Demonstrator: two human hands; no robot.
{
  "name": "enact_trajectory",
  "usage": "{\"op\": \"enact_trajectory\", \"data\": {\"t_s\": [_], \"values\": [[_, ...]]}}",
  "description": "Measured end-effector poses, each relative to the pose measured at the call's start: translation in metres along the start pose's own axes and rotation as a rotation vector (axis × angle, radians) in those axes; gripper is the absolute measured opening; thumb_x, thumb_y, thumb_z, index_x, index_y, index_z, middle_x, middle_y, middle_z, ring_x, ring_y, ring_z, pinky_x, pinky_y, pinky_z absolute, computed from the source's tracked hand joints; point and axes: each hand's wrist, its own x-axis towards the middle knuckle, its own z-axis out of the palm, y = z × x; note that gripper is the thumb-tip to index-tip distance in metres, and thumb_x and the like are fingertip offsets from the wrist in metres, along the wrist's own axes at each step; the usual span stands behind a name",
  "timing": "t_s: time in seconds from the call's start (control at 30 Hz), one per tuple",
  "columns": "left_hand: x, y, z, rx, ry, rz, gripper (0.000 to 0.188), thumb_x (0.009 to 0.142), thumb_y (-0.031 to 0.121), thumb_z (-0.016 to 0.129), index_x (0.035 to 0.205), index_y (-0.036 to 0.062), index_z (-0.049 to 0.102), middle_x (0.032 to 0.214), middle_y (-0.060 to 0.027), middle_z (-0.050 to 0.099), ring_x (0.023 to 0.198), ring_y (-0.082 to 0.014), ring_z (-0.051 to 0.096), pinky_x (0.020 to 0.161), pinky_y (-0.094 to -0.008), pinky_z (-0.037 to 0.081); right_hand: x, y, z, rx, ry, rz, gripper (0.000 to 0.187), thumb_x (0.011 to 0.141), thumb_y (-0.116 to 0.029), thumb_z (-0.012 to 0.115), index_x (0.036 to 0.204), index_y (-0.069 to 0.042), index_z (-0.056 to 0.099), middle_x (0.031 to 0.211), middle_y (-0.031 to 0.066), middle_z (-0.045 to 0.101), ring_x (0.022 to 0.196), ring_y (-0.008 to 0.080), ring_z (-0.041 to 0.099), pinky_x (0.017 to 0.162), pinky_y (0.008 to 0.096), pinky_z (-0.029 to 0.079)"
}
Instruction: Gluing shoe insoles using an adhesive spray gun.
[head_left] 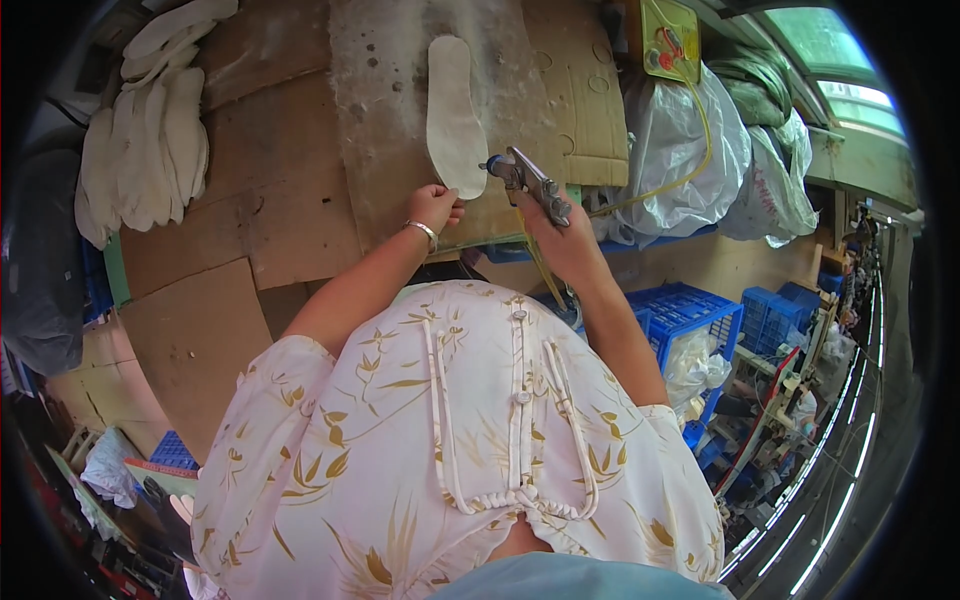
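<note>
Likely light, bendable insole (456,120): hold by near edge, pinched in left hand (435,208). Likely heavier, rigid spray gun (537,182): hold by handle, clamped in right hand (561,240).

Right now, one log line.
left hand: at insole, near end | right hand: holding spray gun | insole: on board | insole pile: left
</note>
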Motion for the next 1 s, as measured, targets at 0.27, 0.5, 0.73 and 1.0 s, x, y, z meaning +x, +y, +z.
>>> {"op": "enact_trajectory", "data": {"t_s": [0.27,0.5,0.73,1.0], "values": [[0.002,-0.004,0.000,-0.044,0.006,0.005,0.016,0.083,0.017,0.055,0.082,0.0012,0.053,0.079,-0.0095,0.061,0.063,-0.0151,0.061,0.049,-0.0221,0.049,-0.013,0.022,0.000,-0.032,-0.034,0.044,0.030,0.084,-0.028,0.056,0.079,0.000,0.051,0.060,0.0080,0.047,0.056,0.0160,0.038,0.053,0.0305,0.037],[0.001,-0.004,-0.001,-0.073,0.036,-0.009,0.016,0.082,0.017,0.055,0.083,0.0009,0.053,0.079,-0.0097,0.061,0.062,-0.0155,0.061,0.049,-0.0225,0.049,-0.021,0.040,0.001,-0.033,-0.043,0.050,0.030,0.083,-0.030,0.056,0.080,0.000,0.052,0.063,0.0114,0.051,0.057,0.0203,0.043,0.057,0.0318,0.039],[0.001,-0.005,-0.001,-0.062,0.048,0.000,0.015,0.083,0.016,0.055,0.083,0.0012,0.054,0.079,-0.0092,0.061,0.062,-0.0145,0.061,0.049,-0.0221,0.049,-0.006,0.041,-0.003,-0.057,0.023,0.006,0.028,0.083,-0.029,0.056,0.082,0.000,0.052,0.063,0.0097,0.052,0.057,0.0193,0.043,0.057,0.0310,0.040],[0.000,-0.002,0.000,-0.020,0.041,0.006,0.016,0.082,0.017,0.056,0.081,0.0011,0.056,0.079,-0.0087,0.062,0.062,-0.0133,0.061,0.050,-0.0217,0.049,0.024,0.013,-0.006,-0.011,0.048,-0.014,0.026,0.084,-0.025,0.055,0.078,-0.001,0.052,0.060,0.0019,0.045,0.057,0.0097,0.039,0.052,0.0265,0.036]]}}
